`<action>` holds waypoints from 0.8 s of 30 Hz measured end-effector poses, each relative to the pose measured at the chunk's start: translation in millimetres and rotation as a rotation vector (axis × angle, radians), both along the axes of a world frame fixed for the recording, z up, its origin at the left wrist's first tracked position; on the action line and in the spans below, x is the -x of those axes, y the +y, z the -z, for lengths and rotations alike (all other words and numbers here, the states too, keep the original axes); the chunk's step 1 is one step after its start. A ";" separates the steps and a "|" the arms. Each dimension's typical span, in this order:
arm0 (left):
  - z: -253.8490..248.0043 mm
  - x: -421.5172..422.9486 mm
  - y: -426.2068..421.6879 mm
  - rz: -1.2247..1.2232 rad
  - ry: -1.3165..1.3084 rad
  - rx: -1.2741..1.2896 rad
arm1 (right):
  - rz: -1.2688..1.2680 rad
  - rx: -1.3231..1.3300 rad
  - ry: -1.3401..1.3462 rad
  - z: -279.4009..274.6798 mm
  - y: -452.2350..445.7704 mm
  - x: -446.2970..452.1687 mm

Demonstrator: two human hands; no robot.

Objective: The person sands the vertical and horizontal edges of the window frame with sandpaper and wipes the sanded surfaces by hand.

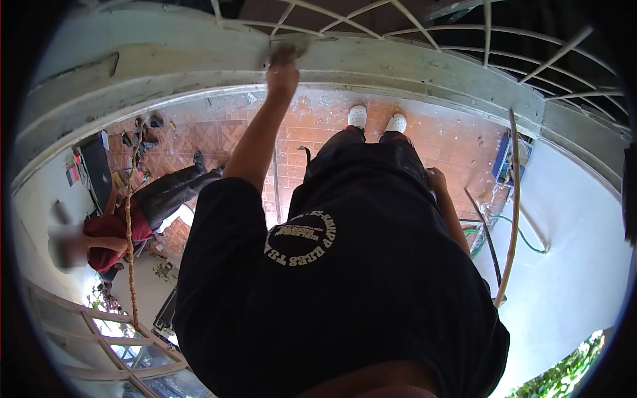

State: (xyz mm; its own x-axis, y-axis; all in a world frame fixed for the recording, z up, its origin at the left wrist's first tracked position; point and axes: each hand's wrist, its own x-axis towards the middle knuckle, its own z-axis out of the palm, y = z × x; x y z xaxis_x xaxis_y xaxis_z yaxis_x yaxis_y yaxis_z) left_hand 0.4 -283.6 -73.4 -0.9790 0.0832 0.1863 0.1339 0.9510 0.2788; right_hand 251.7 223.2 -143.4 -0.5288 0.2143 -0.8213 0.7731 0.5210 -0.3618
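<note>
My left hand [283, 78] is raised against the pale, worn beam [371, 63] that crosses the top of the view. Its fingers are closed round something small, dark and smeared by motion, which I cannot make out, pressed on the beam's face. My right hand [435, 179] hangs low beside my right thigh, touching or close to the dark trousers. Its fingers are mostly hidden, so whether they are open or closed does not show.
White curved bars [488, 33] rise above the beam. Another person [123, 232] in a red top is at the left, near a thin knobbly pole [130, 265]. A bamboo pole [515, 199] and a blue container [502, 158] stand at the right. Tiles [444, 142] lie underfoot.
</note>
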 end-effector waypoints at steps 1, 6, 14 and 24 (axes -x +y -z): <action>-2.8 3.5 13.3 0.008 0.002 0.001 | -0.140 -0.081 0.017 2.6 5.1 -3.0; 9.0 13.1 145.0 0.147 0.260 -0.230 | -0.130 -0.048 0.124 23.2 45.9 -31.6; -14.6 -7.6 13.4 -0.050 0.063 0.125 | 0.230 0.172 -0.169 -18.6 74.2 9.8; 42.4 -14.0 173.3 0.180 0.189 -0.197 | 0.229 0.303 -0.144 -7.9 91.1 50.2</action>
